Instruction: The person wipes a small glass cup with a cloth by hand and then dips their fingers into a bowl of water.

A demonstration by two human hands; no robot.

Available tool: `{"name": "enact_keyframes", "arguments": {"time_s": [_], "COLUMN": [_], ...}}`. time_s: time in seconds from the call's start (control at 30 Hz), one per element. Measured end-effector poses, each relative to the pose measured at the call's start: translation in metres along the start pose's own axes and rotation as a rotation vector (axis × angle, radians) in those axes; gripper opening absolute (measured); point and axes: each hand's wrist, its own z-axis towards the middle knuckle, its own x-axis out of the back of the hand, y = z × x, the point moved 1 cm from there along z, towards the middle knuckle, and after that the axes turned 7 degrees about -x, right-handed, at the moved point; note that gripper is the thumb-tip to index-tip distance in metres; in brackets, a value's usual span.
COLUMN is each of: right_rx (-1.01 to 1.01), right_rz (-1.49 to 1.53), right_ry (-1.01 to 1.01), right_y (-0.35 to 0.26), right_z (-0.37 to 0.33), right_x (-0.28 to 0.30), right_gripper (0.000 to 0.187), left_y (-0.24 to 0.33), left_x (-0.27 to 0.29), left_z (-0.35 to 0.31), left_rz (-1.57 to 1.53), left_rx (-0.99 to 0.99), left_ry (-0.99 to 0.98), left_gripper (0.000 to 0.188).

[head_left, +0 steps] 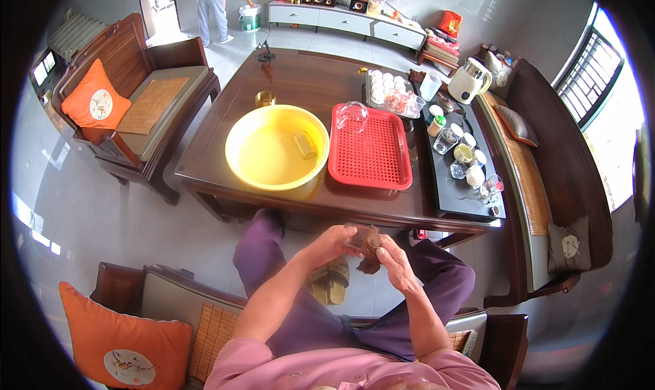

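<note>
Above my lap, in front of the table's near edge, both hands meet. My left hand (332,242) is closed around what looks like a small see-through glass (355,234). A brown cloth (370,256) is pinched in my right hand (397,260) and lies against the glass, hiding part of it. Beyond them, a yellow basin (239,170) of water stands on the table, with a glass cup (304,145) lying in it. To its right sits a red perforated tray (369,159), with a clear glass vessel (352,118) at its far left corner.
The dark wooden table (293,73) also bears an amber glass mug (265,99), a plastic egg carton (389,93) and a black tea tray (454,185) with several cups and an electric kettle (468,81). Wooden sofas flank it. At the back, a person (213,11) reaches toward a bucket (250,19).
</note>
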Motion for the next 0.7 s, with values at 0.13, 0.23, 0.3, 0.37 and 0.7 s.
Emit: {"name": "enact_keyframes", "arguments": {"time_s": [0.13,0.23,0.3,0.37,0.7], "right_rx": [-0.072,0.045,0.021,0.004,-0.021], "right_rz": [0.170,0.048,-0.120,-0.242,-0.577], "right_ry": [0.017,0.083,0.137,0.185,0.168], "right_y": [0.001,0.007,-0.005,-0.006,-0.007], "right_z": [0.000,0.001,-0.001,-0.002,0.004], "right_x": [-0.018,-0.023,-0.026,-0.028,-0.034], "right_gripper": [0.039,0.053,0.056,0.055,0.026], "left_y": [-0.004,-0.008,-0.010,-0.010,-0.020], "left_x": [0.007,0.013,0.015,0.014,0.019], "left_z": [0.000,0.000,-0.001,0.001,0.000], "left_rz": [-0.075,-0.097,-0.099,-0.102,-0.106], "left_rx": [-0.007,0.017,0.041,0.060,0.154], "left_ry": [-0.004,-0.028,-0.039,-0.059,0.008], "left_gripper": [0.050,0.052,0.053,0.054,0.055]}}
